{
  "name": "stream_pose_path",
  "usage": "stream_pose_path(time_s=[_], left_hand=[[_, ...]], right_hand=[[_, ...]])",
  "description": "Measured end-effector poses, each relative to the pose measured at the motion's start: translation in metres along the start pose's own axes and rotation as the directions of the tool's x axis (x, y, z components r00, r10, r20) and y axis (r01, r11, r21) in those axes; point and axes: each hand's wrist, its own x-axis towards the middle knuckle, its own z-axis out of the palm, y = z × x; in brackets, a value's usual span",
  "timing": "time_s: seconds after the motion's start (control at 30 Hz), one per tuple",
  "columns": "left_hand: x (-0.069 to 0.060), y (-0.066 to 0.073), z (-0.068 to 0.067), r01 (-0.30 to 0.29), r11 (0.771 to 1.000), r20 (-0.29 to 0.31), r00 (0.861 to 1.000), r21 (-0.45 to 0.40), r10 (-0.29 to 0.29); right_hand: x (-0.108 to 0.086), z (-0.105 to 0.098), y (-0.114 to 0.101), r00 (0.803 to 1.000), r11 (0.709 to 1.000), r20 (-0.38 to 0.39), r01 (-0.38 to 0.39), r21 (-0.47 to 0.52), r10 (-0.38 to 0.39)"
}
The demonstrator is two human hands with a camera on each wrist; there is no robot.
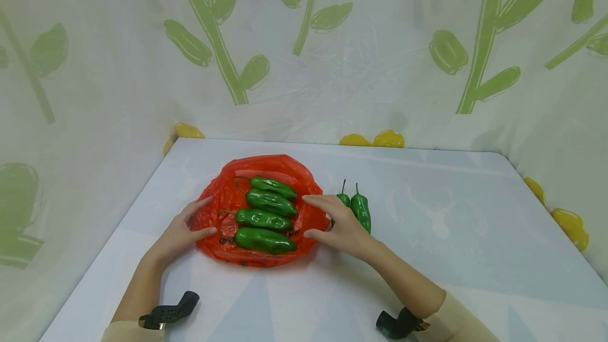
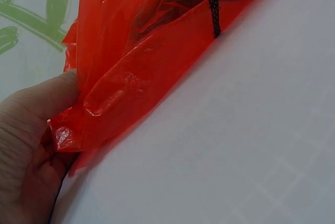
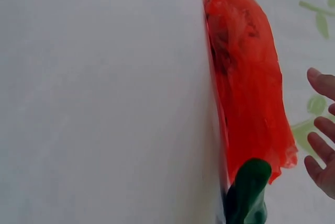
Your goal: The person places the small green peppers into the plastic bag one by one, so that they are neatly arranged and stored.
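A red plastic bag (image 1: 263,165) lies spread open on the table, with several green peppers (image 1: 266,219) side by side in it, stems to the left. At the bag's left edge is my left hand (image 1: 178,231), thumb and fingers spread against the plastic; the left wrist view shows the thumb (image 2: 60,90) touching a fold, the other fingers partly hidden. My right hand (image 1: 339,226) hovers by the bag's right rim, its fingers spread and holding nothing. Two more green peppers (image 1: 361,212) lie beside that hand, one partly covered by it.
The white table (image 1: 427,247) carries faint printed patterns. Behind it hangs a pale curtain (image 1: 380,78) with green leaf and yellow flower prints, which also closes in both sides. Dark camera mounts sit on both wrists.
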Motion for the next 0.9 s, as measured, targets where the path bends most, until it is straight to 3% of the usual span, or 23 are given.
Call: stream_pose_path(time_s=[0.9], left_hand=[[-0.001,0.002,0.000,0.004,1.000,0.003,1.000,-0.022,-0.004]], right_hand=[[-0.024,-0.036,0.016,0.989,0.995,-0.119,-0.095,-0.044,0.089]])
